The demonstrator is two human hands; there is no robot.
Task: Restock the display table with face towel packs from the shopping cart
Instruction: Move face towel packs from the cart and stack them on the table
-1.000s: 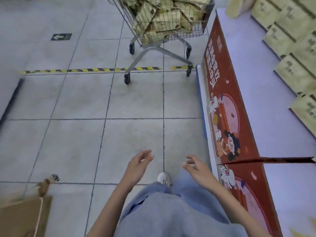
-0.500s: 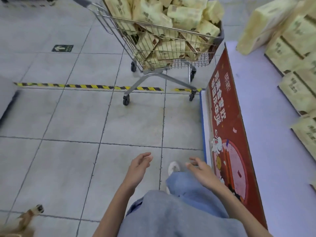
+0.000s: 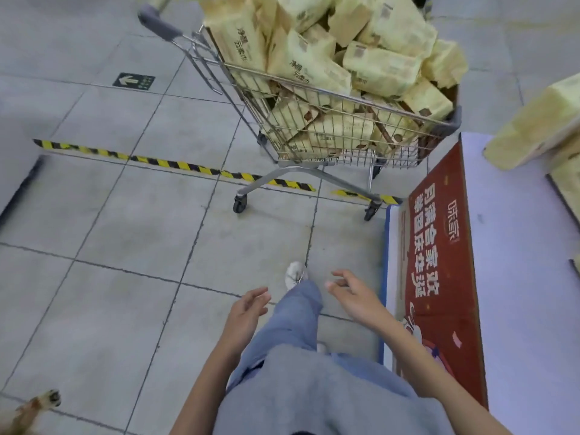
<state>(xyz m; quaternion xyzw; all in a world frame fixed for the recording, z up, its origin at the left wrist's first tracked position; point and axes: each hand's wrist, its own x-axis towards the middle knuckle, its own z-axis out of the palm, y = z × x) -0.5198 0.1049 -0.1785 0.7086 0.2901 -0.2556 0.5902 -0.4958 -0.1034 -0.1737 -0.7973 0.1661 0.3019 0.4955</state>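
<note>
Left hand (image 3: 244,315) and right hand (image 3: 354,298) empty, fingers loose, well short of cart (image 3: 395,155). Cart's nearer than a second ago, so I'm closing in for a pickup. Packs (image 3: 379,69) heaped in cart; table (image 3: 518,277) right of it.

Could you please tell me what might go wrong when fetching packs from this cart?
1. The face towel packs are heaped above the rim of the shopping cart; pulling one out could tumble others onto the floor.
2. The cart stands on wheels, so it may roll away if leaned on.
</note>
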